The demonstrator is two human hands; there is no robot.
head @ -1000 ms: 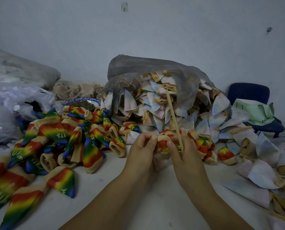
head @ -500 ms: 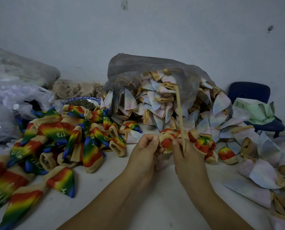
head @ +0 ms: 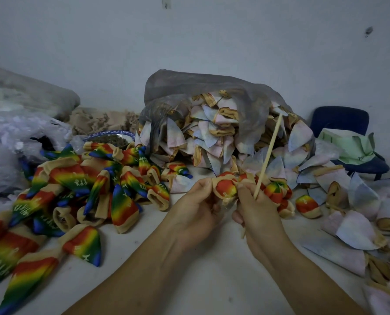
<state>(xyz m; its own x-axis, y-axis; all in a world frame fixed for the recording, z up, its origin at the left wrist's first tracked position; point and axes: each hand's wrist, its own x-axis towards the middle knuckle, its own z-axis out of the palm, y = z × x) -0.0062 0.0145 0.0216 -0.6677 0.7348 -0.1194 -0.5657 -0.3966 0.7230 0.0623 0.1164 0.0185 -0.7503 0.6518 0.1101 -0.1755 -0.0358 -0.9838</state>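
**A:** Where is the small rainbow-printed fabric pouch with the tan cuff [head: 225,189]?

**B:** It is held just above the white tabletop [head: 212,280], centre of view. The left hand [head: 194,212] pinches its left side with curled fingertips. The right hand [head: 257,212] presses its thumb on the right side, with its fingers wrapped round the thin wooden stick [head: 269,153]

**A:** What has changed over the last second?

**B:** The top of the stick has swung from leaning left to leaning right. Its lower end shows below the right palm, outside the pouch. The pouch looks rounder, with more red showing. My judgement is that the turning-out is nearly done and only shaping remains

**A:** How much room is there to move?

**B:** Bare table lies only on the near side, between the forearms. The heap of finished rainbow pouches [head: 71,178] lies well to the left. The grey plastic bag of pale unturned pieces [head: 212,87] stands directly behind, and the stick tip is in front of it. Loose pale pieces [head: 357,233] crowd the right. I would set the pouch down to the left and keep the stick tip off the bag
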